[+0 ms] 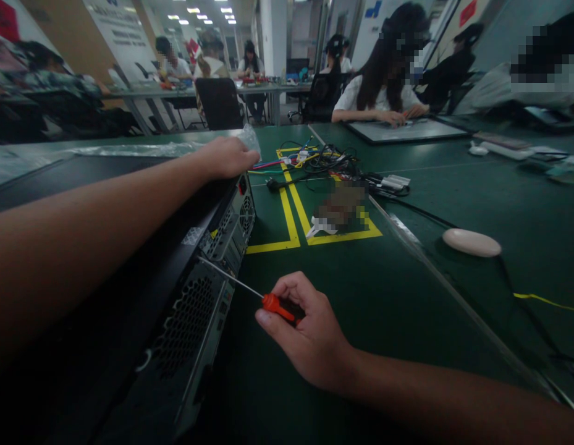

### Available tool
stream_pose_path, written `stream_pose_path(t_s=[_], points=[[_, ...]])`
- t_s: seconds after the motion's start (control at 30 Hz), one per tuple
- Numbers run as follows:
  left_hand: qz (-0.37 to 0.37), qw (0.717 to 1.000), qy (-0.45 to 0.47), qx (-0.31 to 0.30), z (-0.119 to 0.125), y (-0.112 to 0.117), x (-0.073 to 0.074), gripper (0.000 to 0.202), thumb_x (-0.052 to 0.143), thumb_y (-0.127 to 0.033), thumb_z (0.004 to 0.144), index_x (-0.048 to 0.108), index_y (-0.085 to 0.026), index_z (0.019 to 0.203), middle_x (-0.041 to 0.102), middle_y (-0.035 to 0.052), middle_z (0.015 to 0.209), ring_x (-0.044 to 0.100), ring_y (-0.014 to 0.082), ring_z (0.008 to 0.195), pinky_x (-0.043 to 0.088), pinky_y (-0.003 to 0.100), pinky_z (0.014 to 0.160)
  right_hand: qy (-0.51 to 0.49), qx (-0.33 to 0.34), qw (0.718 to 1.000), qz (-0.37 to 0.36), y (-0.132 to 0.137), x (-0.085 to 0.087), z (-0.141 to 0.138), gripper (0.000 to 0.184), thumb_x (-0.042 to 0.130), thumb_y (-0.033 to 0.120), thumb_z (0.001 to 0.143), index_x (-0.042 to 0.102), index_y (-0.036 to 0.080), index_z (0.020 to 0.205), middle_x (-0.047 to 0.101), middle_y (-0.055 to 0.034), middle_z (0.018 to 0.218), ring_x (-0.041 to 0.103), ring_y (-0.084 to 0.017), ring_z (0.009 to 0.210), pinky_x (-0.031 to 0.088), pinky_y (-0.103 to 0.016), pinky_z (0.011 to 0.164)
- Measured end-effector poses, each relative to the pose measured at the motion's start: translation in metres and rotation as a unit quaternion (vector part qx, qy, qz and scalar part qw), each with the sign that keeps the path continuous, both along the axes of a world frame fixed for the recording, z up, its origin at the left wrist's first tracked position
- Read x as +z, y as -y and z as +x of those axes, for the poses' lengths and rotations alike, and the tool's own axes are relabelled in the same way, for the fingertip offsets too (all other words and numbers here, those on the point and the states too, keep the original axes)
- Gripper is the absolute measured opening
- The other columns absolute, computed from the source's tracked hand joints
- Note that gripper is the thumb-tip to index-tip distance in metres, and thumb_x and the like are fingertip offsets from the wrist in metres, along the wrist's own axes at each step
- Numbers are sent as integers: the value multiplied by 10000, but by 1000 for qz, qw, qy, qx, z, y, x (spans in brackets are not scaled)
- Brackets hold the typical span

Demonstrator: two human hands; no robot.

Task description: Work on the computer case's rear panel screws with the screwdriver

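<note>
A black desktop computer case (189, 315) lies on its side at the left, its rear panel with vents and ports facing right. My left hand (228, 157) grips the far rear corner of the case, its fingers curled over the edge and partly hidden. In my right hand (309, 327) is a screwdriver (274, 304) with a red and black handle, fingers wrapped round it. The long thin shaft points left, and its tip meets the rear edge of the case near the upper panel. Any screw at the tip is too small to make out.
Tangled cables (333, 162) lie on the green table beyond the case, near yellow tape lines (293, 216). A pale computer mouse (472, 242) sits at the right. Across the table a person (384, 80) works over a flat panel (416, 131). Clear plastic wrap (143, 150) lies behind the case.
</note>
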State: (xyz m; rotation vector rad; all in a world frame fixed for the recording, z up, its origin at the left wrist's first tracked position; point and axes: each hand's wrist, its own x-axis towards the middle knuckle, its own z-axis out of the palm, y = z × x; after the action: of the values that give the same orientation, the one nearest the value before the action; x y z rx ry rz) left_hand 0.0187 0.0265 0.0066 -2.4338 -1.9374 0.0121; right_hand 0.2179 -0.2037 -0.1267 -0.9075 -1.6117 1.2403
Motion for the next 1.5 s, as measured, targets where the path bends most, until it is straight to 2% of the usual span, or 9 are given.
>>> stream_pose_path(t_s=[0.13, 0.3, 0.5, 0.73, 0.87, 1.03, 1.13, 1.3, 1.5], points=[[11, 1000, 2, 4, 0, -1, -1, 692, 274, -470, 978, 774, -67, 1237, 728, 192, 1270, 642, 302, 1121, 482, 404, 983, -3, -5, 1000, 9, -1, 1, 0, 179, 749, 199, 909, 575, 230, 942, 604, 50, 801, 579, -134, 703, 449, -276, 665], [-3, 999, 23, 36, 1, -4, -3, 704, 350, -535, 922, 803, -121, 1267, 761, 184, 1117, 649, 382, 1137, 472, 477, 1024, -4, -3, 1000, 4, -1, 2, 0, 173, 743, 202, 910, 575, 230, 942, 604, 49, 799, 574, -131, 691, 444, -274, 653], [2, 999, 10, 48, 1, -5, -3, 727, 355, -538, 926, 741, -128, 1386, 740, 165, 1178, 623, 395, 1238, 436, 462, 1083, -5, -5, 1000, 5, 1, 1, 0, 175, 749, 222, 904, 580, 230, 948, 612, 43, 798, 584, -140, 699, 450, -280, 654], [-10, 1000, -21, 21, 6, 4, 3, 729, 264, -468, 990, 782, -14, 1229, 724, 231, 1251, 641, 344, 1185, 453, 414, 1035, 9, -10, 1000, -3, 2, 4, 1, 151, 749, 254, 912, 607, 219, 946, 616, 32, 808, 570, -139, 688, 455, -278, 643], [-12, 1000, -16, 10, 5, 6, 5, 692, 266, -454, 989, 809, -55, 1147, 744, 207, 1190, 654, 307, 1100, 470, 400, 991, 12, -4, 1000, 1, 2, 7, 2, 87, 699, 278, 952, 647, 211, 938, 599, 28, 762, 549, -137, 648, 447, -276, 611], [0, 1000, -1, 13, 3, 6, 3, 654, 305, -478, 976, 826, -95, 1077, 749, 180, 1159, 650, 308, 1075, 475, 403, 972, 10, 9, 1000, -7, 1, 9, 1, 134, 619, 315, 1014, 680, 216, 947, 599, 13, 741, 589, -156, 653, 462, -288, 604], [1, 1000, 8, 14, 3, 6, 3, 657, 308, -485, 972, 824, -93, 1075, 747, 177, 1156, 635, 295, 1056, 469, 395, 983, -6, 14, 1000, -11, 1, 7, 1, 92, 648, 306, 991, 658, 219, 1016, 621, 15, 777, 594, -154, 676, 473, -289, 628], [-8, 1000, 8, 10, 2, 7, 3, 664, 313, -489, 974, 816, -74, 1099, 736, 180, 1175, 615, 286, 1045, 467, 390, 970, 3, -8, 1000, -3, 3, 2, 0, 249, 772, 237, 869, 562, 235, 1004, 618, 37, 820, 574, -135, 683, 455, -270, 639], [-6, 1000, 6, 9, 3, 9, 5, 657, 313, -484, 971, 815, -81, 1099, 735, 190, 1169, 621, 305, 1052, 464, 405, 960, 15, -4, 1000, -17, 3, 4, 0, 176, 721, 242, 915, 546, 237, 933, 609, 37, 789, 562, -133, 665, 446, -264, 623]])
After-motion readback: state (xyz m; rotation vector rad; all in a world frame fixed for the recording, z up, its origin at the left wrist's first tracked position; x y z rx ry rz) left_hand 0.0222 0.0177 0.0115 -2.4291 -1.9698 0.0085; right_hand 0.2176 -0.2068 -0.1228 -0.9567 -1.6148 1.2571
